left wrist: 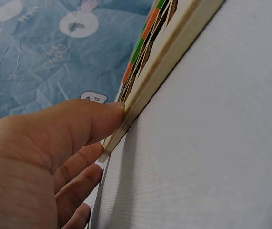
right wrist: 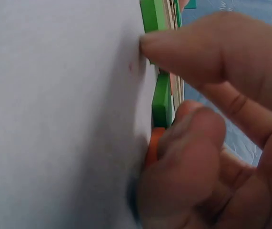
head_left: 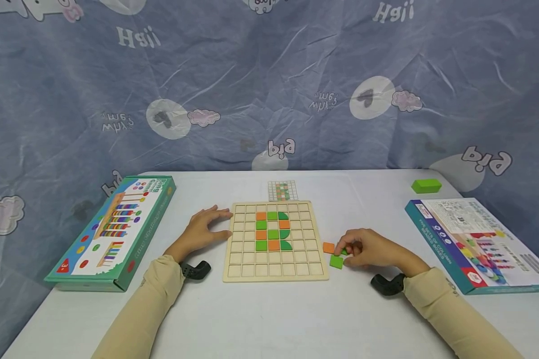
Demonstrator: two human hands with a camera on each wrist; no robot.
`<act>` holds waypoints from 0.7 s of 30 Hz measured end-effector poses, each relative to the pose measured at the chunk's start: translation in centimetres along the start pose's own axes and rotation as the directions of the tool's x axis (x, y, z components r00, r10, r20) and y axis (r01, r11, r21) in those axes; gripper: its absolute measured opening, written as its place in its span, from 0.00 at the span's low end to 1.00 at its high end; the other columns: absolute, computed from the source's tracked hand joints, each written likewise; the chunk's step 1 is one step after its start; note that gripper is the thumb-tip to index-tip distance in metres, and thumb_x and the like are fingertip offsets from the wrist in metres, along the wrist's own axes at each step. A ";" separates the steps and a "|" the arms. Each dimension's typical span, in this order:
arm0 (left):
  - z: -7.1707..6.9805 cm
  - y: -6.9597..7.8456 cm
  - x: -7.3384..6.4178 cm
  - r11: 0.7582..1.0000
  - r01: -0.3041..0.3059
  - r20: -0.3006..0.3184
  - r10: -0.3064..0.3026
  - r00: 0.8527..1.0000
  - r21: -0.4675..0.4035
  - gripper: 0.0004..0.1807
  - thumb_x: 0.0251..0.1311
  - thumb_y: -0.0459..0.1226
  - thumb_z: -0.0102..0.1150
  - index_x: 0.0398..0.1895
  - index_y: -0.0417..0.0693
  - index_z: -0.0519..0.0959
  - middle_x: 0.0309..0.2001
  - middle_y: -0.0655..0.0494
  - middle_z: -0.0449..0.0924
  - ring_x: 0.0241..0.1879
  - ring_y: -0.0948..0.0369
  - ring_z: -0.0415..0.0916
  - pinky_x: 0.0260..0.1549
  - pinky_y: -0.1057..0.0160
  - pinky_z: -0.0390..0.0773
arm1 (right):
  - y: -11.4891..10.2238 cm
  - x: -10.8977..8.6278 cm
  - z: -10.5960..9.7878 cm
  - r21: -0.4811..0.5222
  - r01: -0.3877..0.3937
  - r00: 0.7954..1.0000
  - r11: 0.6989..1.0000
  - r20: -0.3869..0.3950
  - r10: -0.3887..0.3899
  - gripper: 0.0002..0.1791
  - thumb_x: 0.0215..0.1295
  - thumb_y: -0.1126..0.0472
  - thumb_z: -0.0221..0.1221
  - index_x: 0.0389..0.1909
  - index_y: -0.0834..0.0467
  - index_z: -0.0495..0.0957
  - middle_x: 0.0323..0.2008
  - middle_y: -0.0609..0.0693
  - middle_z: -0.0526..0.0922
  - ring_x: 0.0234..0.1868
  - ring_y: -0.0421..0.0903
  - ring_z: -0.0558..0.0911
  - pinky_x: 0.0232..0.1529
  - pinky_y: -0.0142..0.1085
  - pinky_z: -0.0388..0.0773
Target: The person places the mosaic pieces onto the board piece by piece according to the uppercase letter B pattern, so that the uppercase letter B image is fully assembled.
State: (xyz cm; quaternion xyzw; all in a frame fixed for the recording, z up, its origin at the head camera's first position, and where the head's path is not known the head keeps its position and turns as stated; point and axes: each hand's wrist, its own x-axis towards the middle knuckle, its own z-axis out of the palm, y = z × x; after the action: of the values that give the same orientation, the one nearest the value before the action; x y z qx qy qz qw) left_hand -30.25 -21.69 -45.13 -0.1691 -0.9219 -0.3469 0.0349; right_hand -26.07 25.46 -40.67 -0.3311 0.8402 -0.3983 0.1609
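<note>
From the head view I can see the wooden grid board (head_left: 247,270) lying flat on the white table (head_left: 274,319), its orange and green pieces set in the middle columns, with a small pattern card (head_left: 282,191) just behind it. Only the left wrist view shows the board's thick side edge-on, the thumb (left wrist: 108,119) of the left hand (head_left: 203,229) resting against it; that hand's fingers are extended, thumb apart from them. Beside the board's right edge, the right hand (head_left: 372,248) reaches down among an orange tile (head_left: 328,248) and a green tile (head_left: 336,262). The right wrist view gives what the head view mostly hides: another green tile (right wrist: 162,101) in the gap between thumb and bent fingers, which stand apart; whether a fingertip touches a piece I can't tell. The right box (head_left: 480,244) reads "FIVE SETS OF COLUMN", while on the left box (head_left: 112,229) I make out a "3" in a red triangle. The blue backdrop (head_left: 269,75) carries "Pig" in mirror writing.
</note>
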 end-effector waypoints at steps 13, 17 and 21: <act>-0.1 0.1 -0.1 1.000 0.005 0.001 -0.005 1.000 0.004 0.31 0.62 0.42 0.75 0.69 0.43 0.82 0.75 0.44 0.75 0.83 0.39 0.55 0.83 0.37 0.43 | 0.1 0.1 0.3 -0.049 0.153 0.987 0.987 0.050 -0.150 0.17 0.61 0.79 0.67 0.50 0.64 0.87 0.33 0.46 0.77 0.27 0.33 0.70 0.27 0.28 0.70; -0.1 0.1 -0.1 1.000 0.004 0.001 -0.004 1.000 0.004 0.31 0.62 0.42 0.75 0.69 0.43 0.82 0.75 0.43 0.75 0.83 0.39 0.55 0.83 0.37 0.43 | -0.1 0.2 0.4 -0.048 0.088 0.996 0.995 0.037 -0.086 0.13 0.61 0.73 0.73 0.46 0.64 0.86 0.32 0.45 0.75 0.27 0.34 0.69 0.27 0.28 0.68; 0.0 0.1 0.0 1.000 -0.001 -0.001 0.001 1.000 0.003 0.31 0.62 0.41 0.76 0.68 0.43 0.83 0.75 0.44 0.75 0.83 0.39 0.55 0.83 0.37 0.43 | -0.2 0.2 0.3 -0.058 0.035 0.999 0.998 0.021 -0.034 0.14 0.59 0.69 0.77 0.44 0.63 0.85 0.31 0.44 0.75 0.27 0.34 0.69 0.27 0.28 0.68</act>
State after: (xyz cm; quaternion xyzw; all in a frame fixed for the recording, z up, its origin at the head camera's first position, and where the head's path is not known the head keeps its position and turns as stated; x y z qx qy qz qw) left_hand -30.20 -21.65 -45.06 -0.1695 -0.9222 -0.3458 0.0357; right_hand -25.93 25.06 -40.67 -0.3540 0.8439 -0.3731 0.1527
